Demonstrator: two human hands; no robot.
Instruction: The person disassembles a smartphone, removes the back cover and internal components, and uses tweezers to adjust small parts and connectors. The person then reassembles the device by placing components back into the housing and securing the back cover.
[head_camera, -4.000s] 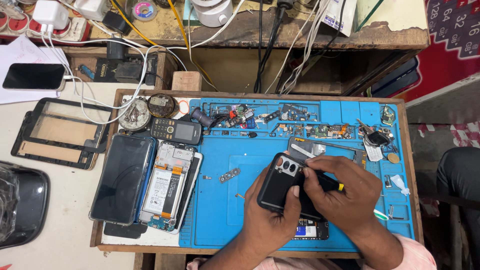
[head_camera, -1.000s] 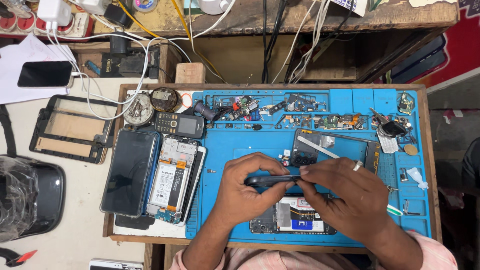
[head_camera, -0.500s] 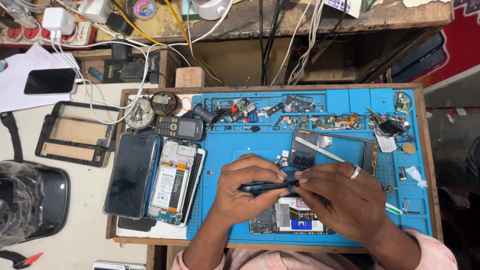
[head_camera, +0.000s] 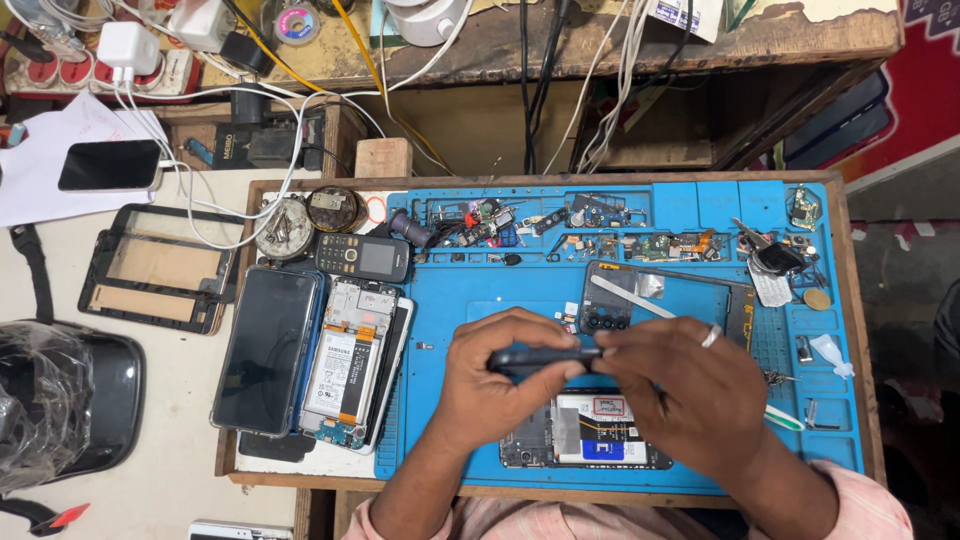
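Both my hands hold a thin dark phone part (head_camera: 540, 358) edge-on above the blue repair mat (head_camera: 480, 300). My left hand (head_camera: 495, 385) grips its left end and underside. My right hand (head_camera: 685, 395), with a ring on one finger, pinches its right end. Directly beneath my hands an opened phone (head_camera: 590, 430) lies on the mat with its insides showing, partly hidden by my hands. A dark back cover (head_camera: 660, 300) with a camera cluster rests just beyond my fingers.
Left of the mat lie a black-screened phone (head_camera: 265, 350), an opened phone with its battery showing (head_camera: 350, 365) and a small keypad phone (head_camera: 362, 257). Small parts fill the mat's top trays (head_camera: 600, 225). A glass frame (head_camera: 160, 268), cables and a charger (head_camera: 128, 48) sit at left.
Four seconds ago my hands held the phone flat with its back cover on; now the opened phone lies on the mat and the dark part is held edge-on. In the last second, little shifts.
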